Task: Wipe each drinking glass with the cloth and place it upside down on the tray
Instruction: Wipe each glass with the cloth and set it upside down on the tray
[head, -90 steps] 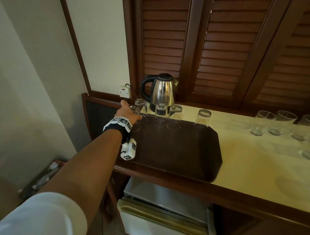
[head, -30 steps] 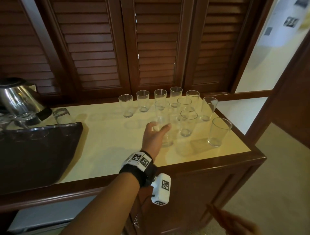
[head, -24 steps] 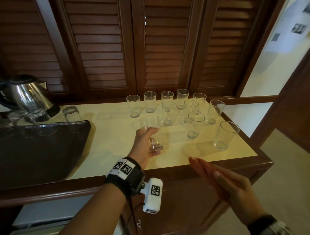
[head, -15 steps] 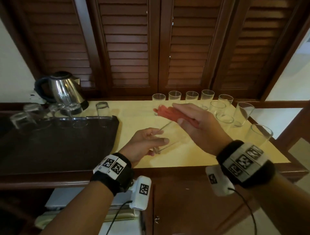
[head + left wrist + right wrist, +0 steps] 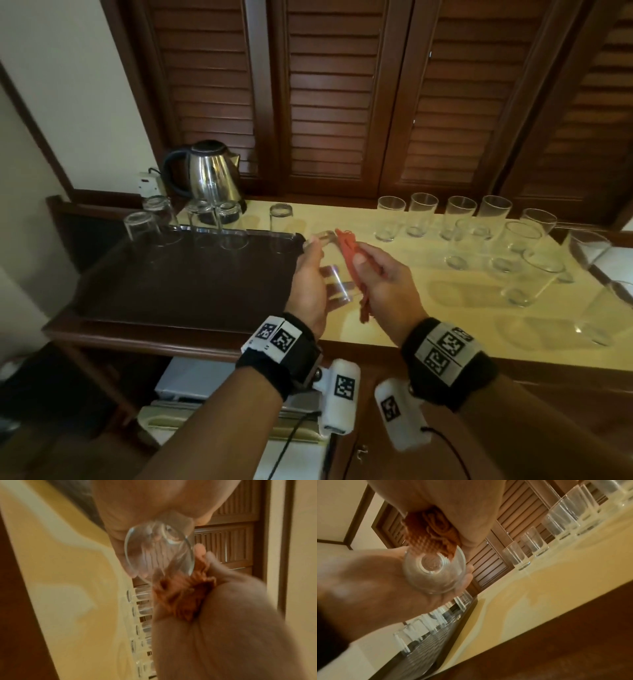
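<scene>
Where half a second ago the red cloth was only stretched over the glass, it now lies against the glass wall, so wiping of this sixth glass appears to be under way. Nearest, the left hand (image 5: 308, 291) curls round the glass (image 5: 334, 274), a clear smooth tumbler with a thick base, tilted with its base toward the person above the near edge of the cream surface (image 5: 428, 308). Beside it, the right hand (image 5: 387, 291) pinches the cloth (image 5: 352, 270), a bunched, waffle-textured red fabric that touches the glass from rim to base; the wrist views show it pressed at the rim. Just to the left lies the tray (image 5: 171, 291), dark, rectangular with rounded corners and a finely textured floor. At its far edge five glasses (image 5: 140, 226) stand upside down, three seconds back the last of them was being set there. Farther right, the unwiped glasses (image 5: 459, 216) stand upright in loose rows, a good share of the task remaining. Behind the tray sits a polished steel kettle (image 5: 209, 174) with a black handle, before dark louvred wooden doors (image 5: 335, 102).
</scene>
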`<move>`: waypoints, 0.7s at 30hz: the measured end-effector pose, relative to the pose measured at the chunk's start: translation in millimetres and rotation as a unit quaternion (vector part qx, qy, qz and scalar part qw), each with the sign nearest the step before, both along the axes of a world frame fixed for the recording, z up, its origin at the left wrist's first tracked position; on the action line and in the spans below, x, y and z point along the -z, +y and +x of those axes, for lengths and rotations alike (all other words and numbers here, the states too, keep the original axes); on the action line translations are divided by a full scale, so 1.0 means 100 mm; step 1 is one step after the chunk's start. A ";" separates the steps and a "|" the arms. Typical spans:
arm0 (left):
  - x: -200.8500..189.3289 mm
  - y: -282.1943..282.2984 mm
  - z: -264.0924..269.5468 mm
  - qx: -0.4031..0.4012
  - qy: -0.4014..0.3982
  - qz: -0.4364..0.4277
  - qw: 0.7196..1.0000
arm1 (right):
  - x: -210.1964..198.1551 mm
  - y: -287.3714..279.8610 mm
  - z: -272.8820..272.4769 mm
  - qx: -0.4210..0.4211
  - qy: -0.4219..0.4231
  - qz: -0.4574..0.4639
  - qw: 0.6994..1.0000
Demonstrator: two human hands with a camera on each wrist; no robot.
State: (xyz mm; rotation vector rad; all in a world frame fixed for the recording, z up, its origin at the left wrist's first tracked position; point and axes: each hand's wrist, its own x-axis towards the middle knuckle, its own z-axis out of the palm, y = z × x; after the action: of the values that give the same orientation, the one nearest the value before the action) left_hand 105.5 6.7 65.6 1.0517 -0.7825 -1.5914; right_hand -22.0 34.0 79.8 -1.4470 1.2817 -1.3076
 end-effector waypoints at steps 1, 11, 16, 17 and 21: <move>-0.04 0.00 0.03 0.039 -0.034 -0.018 0.998 | -0.03 -0.04 -0.03 0.027 -0.001 -0.006 1.000; -0.07 -0.05 0.05 0.119 -0.097 -0.074 0.985 | -0.11 0.06 -0.02 0.059 0.005 -0.073 0.996; -0.14 -0.10 0.00 0.047 -0.057 -0.097 0.993 | -0.14 0.22 0.08 0.016 0.044 -0.067 0.997; -0.17 -0.09 0.01 0.074 -0.055 -0.080 0.992 | -0.14 0.18 0.04 0.035 0.031 -0.057 0.997; -0.20 -0.12 0.00 0.095 -0.091 -0.116 0.985 | -0.23 0.14 -0.06 0.071 0.016 -0.075 0.995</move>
State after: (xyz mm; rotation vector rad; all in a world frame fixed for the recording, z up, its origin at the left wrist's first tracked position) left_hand 105.0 -4.9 85.4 0.9850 -1.1926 -1.5299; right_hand -27.7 48.3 103.0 -1.5077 1.3525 -1.5076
